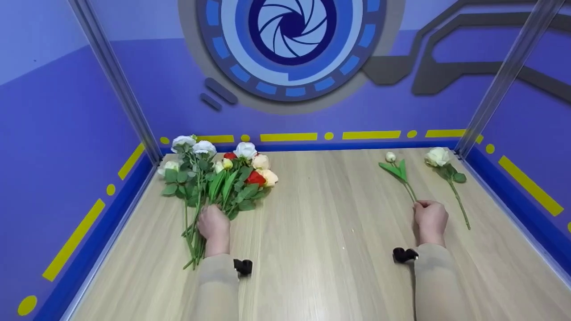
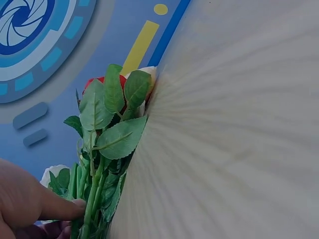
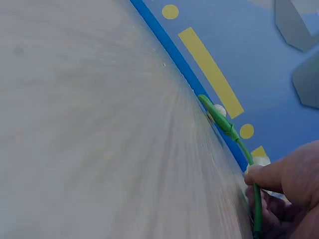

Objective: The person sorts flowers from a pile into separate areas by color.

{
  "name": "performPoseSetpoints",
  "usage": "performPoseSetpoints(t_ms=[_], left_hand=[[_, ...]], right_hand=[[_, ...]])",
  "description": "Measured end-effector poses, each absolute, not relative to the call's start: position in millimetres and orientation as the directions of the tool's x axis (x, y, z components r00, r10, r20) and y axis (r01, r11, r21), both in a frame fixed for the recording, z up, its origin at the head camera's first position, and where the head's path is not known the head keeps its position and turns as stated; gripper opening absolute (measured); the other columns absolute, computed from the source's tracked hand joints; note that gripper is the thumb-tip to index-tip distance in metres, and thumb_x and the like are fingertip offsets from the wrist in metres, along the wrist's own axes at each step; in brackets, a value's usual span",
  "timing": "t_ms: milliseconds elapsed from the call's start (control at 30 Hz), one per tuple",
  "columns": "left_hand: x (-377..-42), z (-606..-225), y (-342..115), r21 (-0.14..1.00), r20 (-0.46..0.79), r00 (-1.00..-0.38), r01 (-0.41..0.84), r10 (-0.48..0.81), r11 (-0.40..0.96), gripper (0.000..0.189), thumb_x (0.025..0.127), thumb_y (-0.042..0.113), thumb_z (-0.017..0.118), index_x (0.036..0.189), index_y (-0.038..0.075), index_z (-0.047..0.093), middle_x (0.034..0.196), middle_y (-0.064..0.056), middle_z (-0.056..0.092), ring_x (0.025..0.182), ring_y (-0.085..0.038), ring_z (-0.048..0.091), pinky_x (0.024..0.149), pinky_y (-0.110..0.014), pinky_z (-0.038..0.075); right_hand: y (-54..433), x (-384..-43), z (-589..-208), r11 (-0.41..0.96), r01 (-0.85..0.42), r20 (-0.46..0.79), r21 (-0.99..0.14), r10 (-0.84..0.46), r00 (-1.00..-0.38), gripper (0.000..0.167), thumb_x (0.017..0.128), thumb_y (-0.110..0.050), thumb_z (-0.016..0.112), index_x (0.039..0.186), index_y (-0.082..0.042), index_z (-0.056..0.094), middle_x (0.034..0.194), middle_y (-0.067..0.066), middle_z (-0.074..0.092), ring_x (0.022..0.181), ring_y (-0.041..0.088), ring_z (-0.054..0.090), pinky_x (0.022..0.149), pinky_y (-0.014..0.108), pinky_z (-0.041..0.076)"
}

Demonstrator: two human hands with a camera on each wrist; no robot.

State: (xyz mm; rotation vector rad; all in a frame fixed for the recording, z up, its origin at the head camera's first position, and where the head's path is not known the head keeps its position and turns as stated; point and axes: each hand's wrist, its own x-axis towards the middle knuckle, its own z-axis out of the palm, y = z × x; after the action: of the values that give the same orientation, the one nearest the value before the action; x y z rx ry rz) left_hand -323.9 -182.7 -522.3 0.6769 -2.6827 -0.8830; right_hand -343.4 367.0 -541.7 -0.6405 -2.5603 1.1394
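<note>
Green stem (image 1: pixel 411 191) caught in a pinch, the right hand (image 1: pixel 432 218) on it, thumb against it in the wrist view: that's the white tulip (image 1: pixel 402 171), bud pointing to the far edge of the wooden desk (image 1: pixel 312 232), over on the right side. And across on the left side, the left hand (image 1: pixel 214 223) grips stems of the mixed bouquet (image 1: pixel 216 185); how many are inside that grasp, I can't tell.

So the step in hand looks like taking one single flower with the right while the left controls the bunch. Next, I'd judge, calls for lifting the tulip without bending that slim stalk, and a firm left grasp so the bunch doesn't fan apart.

Company on the right: a white rose (image 1: pixel 447 170) lies near the far right corner, beside the tulip but apart from it, so a rightward swing could knock it. Busier on the left! Red blooms (image 1: pixel 255 179) and peach blooms (image 1: pixel 267 177) lean right, white roses (image 1: pixel 183 145) spread toward the far left corner, leaves crowd between, stem ends poke out past the hand. Any of those could snag. Behind, the purple wall (image 1: pixel 290 127) rises at the far edge, close to the flower heads.
</note>
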Motion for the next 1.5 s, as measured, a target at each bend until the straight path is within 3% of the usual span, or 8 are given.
performPoseSetpoints(t_ms=[233,367,500,733,1267,1500], left_hand=[[-322,-518,-184,0.614,0.037,-0.872,-0.366,-0.488,0.700,0.022,0.100,0.009,0.060,0.114,0.002,0.075,0.121,-0.023,0.069,0.111,-0.044,0.067,0.094,-0.060,0.052],[-321,-515,-185,0.610,0.008,-0.873,-0.382,-0.487,0.694,0.017,0.101,0.015,0.063,0.097,0.003,0.075,0.114,-0.023,0.070,0.105,-0.045,0.069,0.084,-0.059,0.056],[-320,-515,-186,0.619,-0.002,-0.877,-0.378,-0.480,0.688,0.019,0.101,0.017,0.064,0.091,0.004,0.074,0.111,-0.021,0.071,0.102,-0.044,0.070,0.082,-0.059,0.057],[-320,-510,-185,0.657,-0.020,-0.878,-0.372,-0.478,0.655,0.019,0.101,0.018,0.065,0.106,0.003,0.076,0.113,-0.019,0.075,0.103,-0.040,0.072,0.083,-0.056,0.057],[-319,-504,-179,0.726,0.026,-0.893,-0.293,-0.450,0.622,0.020,0.101,0.016,0.066,0.106,0.000,0.075,0.112,-0.021,0.075,0.102,-0.040,0.071,0.087,-0.055,0.057],[-319,-499,-174,0.752,0.051,-0.879,-0.279,-0.475,0.597,0.022,0.100,0.021,0.068,0.109,0.003,0.076,0.108,-0.017,0.076,0.098,-0.037,0.071,0.084,-0.053,0.056]], right_hand=[[372,-342,-543,0.566,0.317,0.043,-0.761,0.531,-0.846,0.032,0.102,-0.018,0.059,0.121,0.004,0.072,0.124,0.027,0.069,0.121,0.049,0.058,0.105,0.057,0.046],[373,-342,-543,0.570,0.317,0.048,-0.758,0.533,-0.845,0.031,0.101,-0.017,0.061,0.120,0.004,0.072,0.124,0.028,0.069,0.121,0.050,0.059,0.105,0.057,0.046],[372,-342,-544,0.569,0.312,0.053,-0.761,0.534,-0.844,0.030,0.099,-0.016,0.062,0.118,0.005,0.072,0.124,0.028,0.069,0.121,0.049,0.059,0.105,0.057,0.046],[372,-342,-547,0.569,0.314,0.059,-0.760,0.541,-0.839,0.032,0.099,-0.016,0.063,0.121,0.006,0.071,0.123,0.029,0.068,0.121,0.050,0.058,0.105,0.056,0.046],[370,-342,-542,0.533,0.331,0.030,-0.779,0.559,-0.829,0.040,0.102,-0.023,0.056,0.127,0.007,0.067,0.130,0.030,0.065,0.126,0.050,0.056,0.110,0.056,0.044],[360,-346,-533,0.535,0.268,0.100,-0.801,0.561,-0.822,0.038,0.104,-0.021,0.051,0.127,0.005,0.066,0.125,0.030,0.067,0.114,0.046,0.063,0.100,0.055,0.049]])
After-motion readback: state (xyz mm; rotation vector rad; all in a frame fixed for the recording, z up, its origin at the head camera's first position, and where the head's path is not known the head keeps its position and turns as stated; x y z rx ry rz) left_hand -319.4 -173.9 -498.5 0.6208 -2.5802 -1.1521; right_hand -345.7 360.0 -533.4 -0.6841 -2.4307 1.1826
